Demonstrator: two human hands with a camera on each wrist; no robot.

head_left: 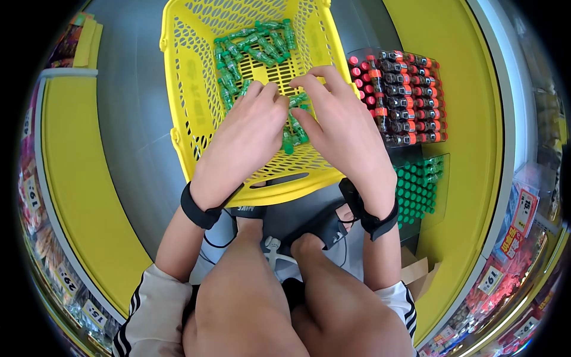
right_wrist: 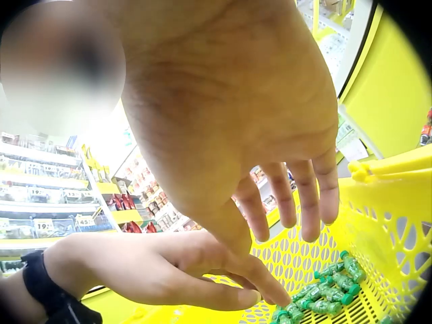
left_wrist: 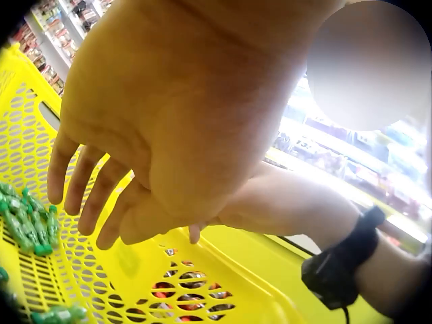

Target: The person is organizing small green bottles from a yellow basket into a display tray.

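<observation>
Small green bottles (head_left: pixel 229 65) with green caps lie scattered on the floor of a yellow slatted basket (head_left: pixel 193 89). Over the near half of the basket hang both hands, close side by side. My left hand (head_left: pixel 247 128) is relaxed with its fingers bent loosely downward and nothing in them. Beside it, my right hand (head_left: pixel 345 122) has its thumb and fingers spread apart, also holding nothing. In the head view both hands cover some bottles near the basket's front. The right wrist view shows bottles (right_wrist: pixel 325 307) below the fingertips.
To the basket's right stands a stack of dark bottles (head_left: pixel 410 98) with red caps and labels. Nearer, a clear tray holds upright green-capped bottles (head_left: pixel 413 193). An open cardboard box (head_left: pixel 416 271) sits by the right leg. Yellow shelf bases (head_left: pixel 71 154) line both sides.
</observation>
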